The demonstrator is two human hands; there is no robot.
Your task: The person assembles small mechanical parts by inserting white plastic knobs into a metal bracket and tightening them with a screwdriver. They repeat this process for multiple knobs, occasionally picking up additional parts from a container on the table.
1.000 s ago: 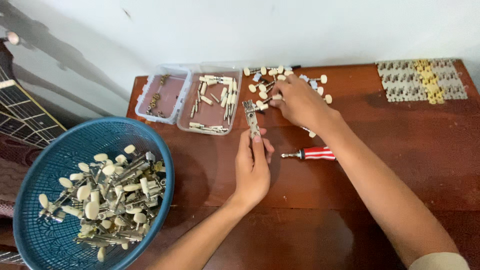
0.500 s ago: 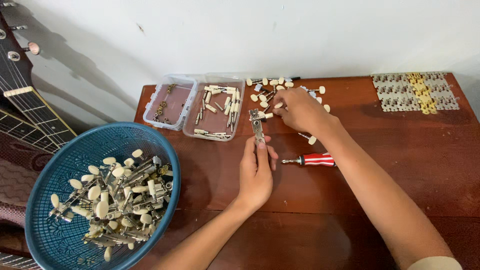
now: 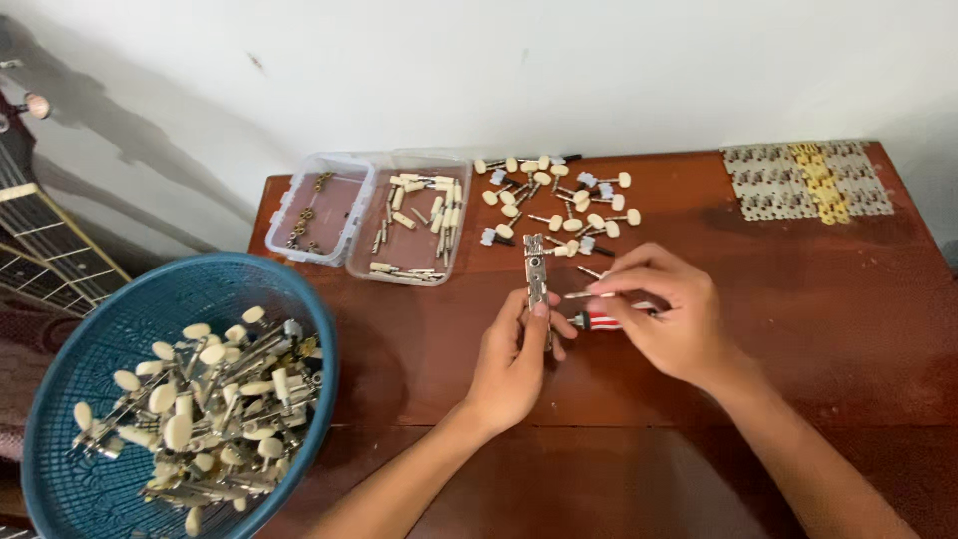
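My left hand (image 3: 514, 364) grips a narrow metal tuner plate (image 3: 536, 271) and holds it upright over the wooden table (image 3: 858, 299). My right hand (image 3: 674, 319) pinches a small metal peg (image 3: 579, 294) next to the plate, its fingers closed around it. A red-handled screwdriver (image 3: 604, 320) lies on the table, partly under my right hand. Loose cream-knobbed tuning pegs (image 3: 559, 205) lie scattered just beyond both hands.
A blue plastic basket (image 3: 120, 329) full of tuner assemblies sits at the left. Two clear trays (image 3: 374, 215) hold small parts and pegs. Metal plates (image 3: 803, 180) lie at the far right corner. A guitar neck (image 3: 40, 240) shows at the left edge.
My right hand has drawn back from the loose pegs toward the plate, now holding a small peg beside it. The left hand still holds the plate.
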